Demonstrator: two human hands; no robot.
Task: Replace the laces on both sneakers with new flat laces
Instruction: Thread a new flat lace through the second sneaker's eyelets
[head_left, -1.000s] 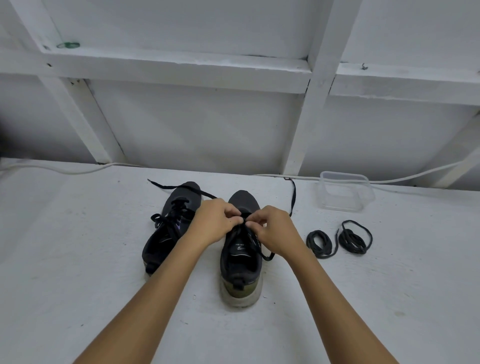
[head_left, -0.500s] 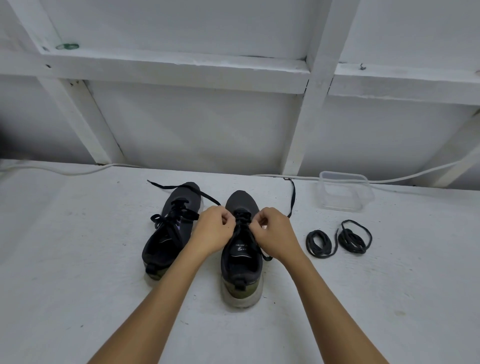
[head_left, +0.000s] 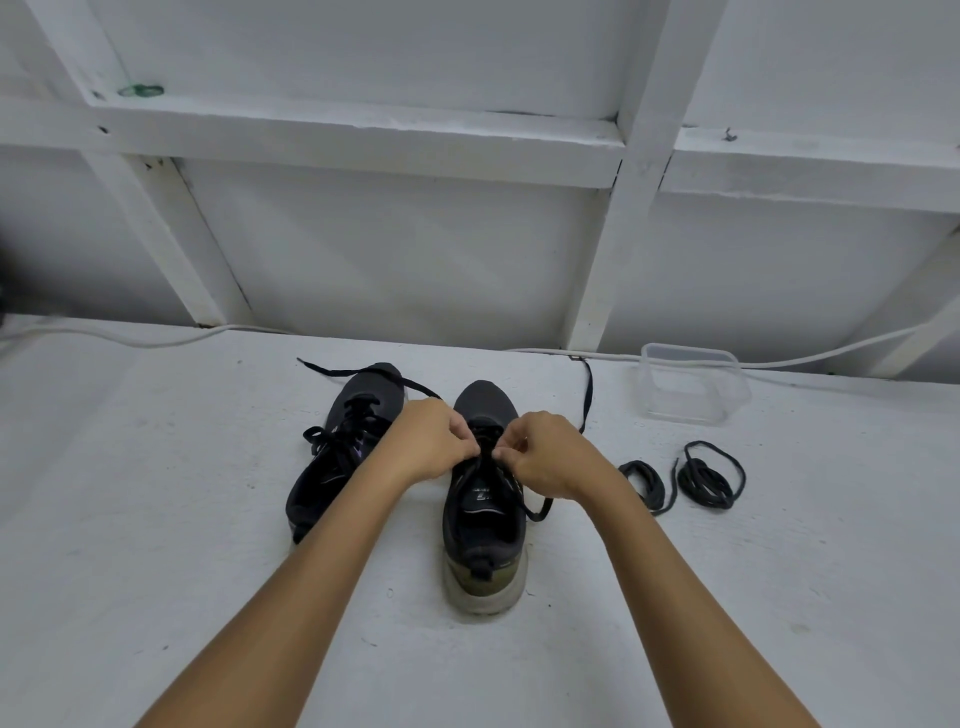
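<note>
Two dark sneakers stood side by side on the white bench (head_left: 156, 519), toes pointing away toward the white framed wall (head_left: 395, 249). Taking the right sneaker (head_left: 485, 525) as the landmark, both hands met over its lacing, just beyond the tongue. The left hand (head_left: 431, 441) had its fingers curled in, pinching the black flat lace (head_left: 535, 512) at the eyelets, and the right hand (head_left: 550, 457) pinched the same lace from the other side, its fingertips nearly touching those of the left. One end of that lace ran from under the left hand across the toe of the left sneaker (head_left: 343, 457) and out onto the bench beyond; the other end ran from behind the right hand toward the wall, and a short loop of it lay on the bench just to the right of the right sneaker. The left sneaker, just left of the landmark, was already laced in black (whether its lace was flat could not be told). Well to the right of the right sneaker lay two coiled black laces, the nearer coil (head_left: 644, 483) close beside the farther coil (head_left: 711, 475). Beyond those coils, near the wall, stood a clear plastic container (head_left: 693, 384), and a white cable (head_left: 156, 340) ran along the foot of the wall.
</note>
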